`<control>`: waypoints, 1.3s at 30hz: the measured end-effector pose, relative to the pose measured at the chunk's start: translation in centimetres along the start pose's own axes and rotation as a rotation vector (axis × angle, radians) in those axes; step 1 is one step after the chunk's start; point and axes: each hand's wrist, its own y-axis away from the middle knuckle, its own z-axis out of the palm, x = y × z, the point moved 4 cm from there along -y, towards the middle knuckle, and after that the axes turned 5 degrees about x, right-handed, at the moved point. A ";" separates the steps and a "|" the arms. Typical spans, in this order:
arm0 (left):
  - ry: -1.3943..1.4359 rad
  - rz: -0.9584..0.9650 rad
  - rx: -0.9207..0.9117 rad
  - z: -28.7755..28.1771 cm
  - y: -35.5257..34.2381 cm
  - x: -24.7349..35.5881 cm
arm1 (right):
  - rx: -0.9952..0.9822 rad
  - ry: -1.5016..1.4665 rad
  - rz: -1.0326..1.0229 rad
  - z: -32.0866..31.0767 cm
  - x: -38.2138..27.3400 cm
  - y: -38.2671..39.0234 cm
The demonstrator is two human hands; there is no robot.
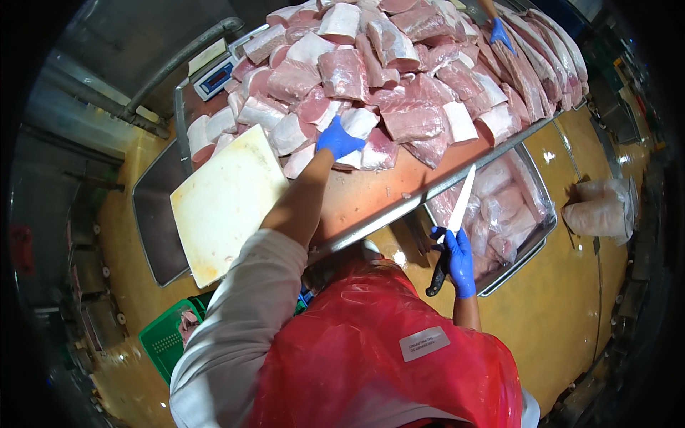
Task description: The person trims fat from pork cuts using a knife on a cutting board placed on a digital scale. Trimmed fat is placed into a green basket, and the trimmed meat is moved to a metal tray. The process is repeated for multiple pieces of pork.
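Observation:
My left hand (340,140), in a blue glove, reaches to the near edge of the meat pile and grips a pork loin chunk (361,123) with a pale fat side. Part of the fingers is hidden against the meat. In my right hand (461,265), also gloved in blue, is a knife (464,196) with a long pale blade and a black handle. The blade points away from me, past the table's front edge. Many cut pork chunks (344,73) are heaped across the table (378,187). A white cutting board (227,203) lies to the left of my arm.
A digital scale (214,80) stands at the table's left end. Below right is a metal tub (531,246) of plastic-wrapped meat; below left are a grey bin (158,221) and a green crate (163,342). Another person's gloved hand (501,34) touches long loins (542,53) at the far right.

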 end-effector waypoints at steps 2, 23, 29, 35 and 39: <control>0.735 -0.070 -0.201 1.1 2.8 0.3 | -0.041 -0.060 0.025 2.0 -0.8 -1.7; 0.976 0.343 0.653 -28.4 28.0 -13.4 | -0.712 0.236 -0.192 21.6 -7.8 -6.3; 1.095 0.250 0.757 -25.8 27.5 -19.9 | -0.782 0.271 -0.188 25.7 -8.2 -4.3; 0.963 -0.228 0.544 -22.5 31.8 -25.4 | -0.776 0.270 -0.116 27.6 -8.4 -1.4; 0.807 -0.209 0.874 -24.3 40.8 -21.5 | -0.711 0.453 -0.110 26.8 -7.5 -0.1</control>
